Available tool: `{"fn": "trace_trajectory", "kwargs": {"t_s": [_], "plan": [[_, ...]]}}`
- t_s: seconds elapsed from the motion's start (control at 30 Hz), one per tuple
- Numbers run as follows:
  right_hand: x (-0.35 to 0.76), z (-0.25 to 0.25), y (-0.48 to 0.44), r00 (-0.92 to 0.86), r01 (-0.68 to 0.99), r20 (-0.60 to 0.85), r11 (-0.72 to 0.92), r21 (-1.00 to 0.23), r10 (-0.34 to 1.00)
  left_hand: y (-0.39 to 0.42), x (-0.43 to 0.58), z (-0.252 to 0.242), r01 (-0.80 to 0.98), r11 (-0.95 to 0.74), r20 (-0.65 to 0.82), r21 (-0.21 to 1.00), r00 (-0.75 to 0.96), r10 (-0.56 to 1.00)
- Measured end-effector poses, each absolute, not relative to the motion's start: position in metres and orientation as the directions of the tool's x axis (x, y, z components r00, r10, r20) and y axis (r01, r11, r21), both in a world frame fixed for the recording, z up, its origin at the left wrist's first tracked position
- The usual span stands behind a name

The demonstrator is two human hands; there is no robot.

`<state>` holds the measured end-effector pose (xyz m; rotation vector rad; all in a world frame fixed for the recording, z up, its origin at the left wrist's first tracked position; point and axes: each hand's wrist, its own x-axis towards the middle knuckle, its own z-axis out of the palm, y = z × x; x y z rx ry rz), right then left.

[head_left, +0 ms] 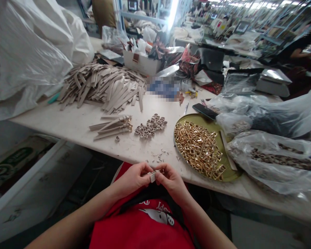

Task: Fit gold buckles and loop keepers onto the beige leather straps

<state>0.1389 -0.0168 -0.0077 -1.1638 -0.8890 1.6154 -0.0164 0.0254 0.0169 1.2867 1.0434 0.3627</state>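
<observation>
My left hand (134,178) and my right hand (171,180) meet just below the table's front edge, over my red shirt. Both pinch one small beige strap piece (153,176) between their fingertips; a bit of gold metal seems to sit at its right end. On the table above lie a round green tray (229,174) heaped with gold buckles (199,148), a small heap of beige loops (150,127), and three finished beige straps with buckles (114,127). A big pile of beige straps (103,86) lies further back.
Large white sacks (28,52) crowd the left end of the table. Clear plastic bags (272,155) of parts lie at the right, a black phone (204,110) behind the tray, and a cardboard box (141,62) with clutter at the back. Another person sits far right.
</observation>
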Motion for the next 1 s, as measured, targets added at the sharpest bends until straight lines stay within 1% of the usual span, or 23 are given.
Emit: {"fn": "trace_trajectory", "kwargs": {"t_s": [0.13, 0.23, 0.3, 0.37, 0.47, 0.6, 0.77, 0.83, 0.9, 1.0], "plan": [[0.139, -0.008, -0.021, -0.151, -0.329, -0.332, -0.364, -0.871, 0.931, 0.02, -0.02, 0.023, 0.329, 0.259, -0.407, 0.908, 0.546, 0.733], [0.139, -0.008, -0.025, -0.163, -0.378, -0.354, -0.39, -0.839, 0.921, 0.016, -0.024, 0.025, 0.276, 0.339, -0.437, 0.899, 0.58, 0.687], [0.138, -0.008, -0.029, -0.137, -0.354, -0.346, -0.372, -0.858, 0.928, 0.013, -0.025, 0.025, 0.22, 0.41, -0.453, 0.885, 0.608, 0.652], [0.137, -0.006, -0.033, -0.124, -0.307, -0.326, -0.348, -0.886, 0.937, 0.01, -0.026, 0.025, 0.202, 0.434, -0.459, 0.878, 0.617, 0.639], [0.136, -0.003, -0.04, -0.147, -0.272, -0.314, -0.343, -0.899, 0.938, 0.004, -0.026, 0.022, 0.267, 0.394, -0.471, 0.88, 0.601, 0.645], [0.134, 0.0, -0.047, -0.21, -0.271, -0.308, -0.358, -0.894, 0.928, -0.003, -0.028, 0.019, 0.341, 0.318, -0.464, 0.885, 0.575, 0.674], [0.133, -0.001, -0.049, -0.236, -0.393, -0.376, -0.442, -0.806, 0.896, -0.006, -0.034, 0.021, 0.292, 0.372, -0.472, 0.881, 0.58, 0.664], [0.133, -0.002, -0.049, -0.19, -0.345, -0.371, -0.415, -0.842, 0.909, -0.007, -0.035, 0.023, 0.259, 0.41, -0.479, 0.875, 0.596, 0.645], [0.133, -0.005, -0.05, -0.146, -0.222, -0.342, -0.368, -0.903, 0.928, -0.007, -0.036, 0.024, 0.239, 0.439, -0.486, 0.866, 0.611, 0.626], [0.135, -0.009, -0.052, -0.141, -0.064, -0.331, -0.342, -0.937, 0.933, -0.007, -0.035, 0.024, 0.27, 0.435, -0.502, 0.859, 0.607, 0.616]]}}
